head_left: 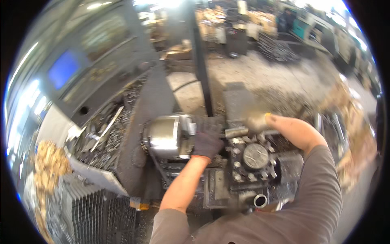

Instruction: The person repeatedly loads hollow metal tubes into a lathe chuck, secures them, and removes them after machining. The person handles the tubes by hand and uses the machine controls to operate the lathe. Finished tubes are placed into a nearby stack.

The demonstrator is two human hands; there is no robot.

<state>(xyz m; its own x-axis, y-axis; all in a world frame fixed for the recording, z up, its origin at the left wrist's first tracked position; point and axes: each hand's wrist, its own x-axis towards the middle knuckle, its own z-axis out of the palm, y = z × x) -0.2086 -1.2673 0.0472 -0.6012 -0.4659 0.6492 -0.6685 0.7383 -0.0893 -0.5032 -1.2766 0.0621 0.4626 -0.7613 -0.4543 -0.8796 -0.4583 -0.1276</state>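
Whether the fingers of the gloved left hand (207,143), just right of the steel drum (164,137), are apart or clamped, I cannot tell; nor for the blurred right hand (256,121), farther right of the drum near a metal rod (236,132) and bolted block (256,156). Steady, square contact probably works best.

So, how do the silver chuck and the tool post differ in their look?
The silver chuck is a smooth, bright cylinder; the tool post is a darker, squarish, bolt-studded block. The silver chuck's working face points right, while the tool post's round top faces up. Both look metallic.
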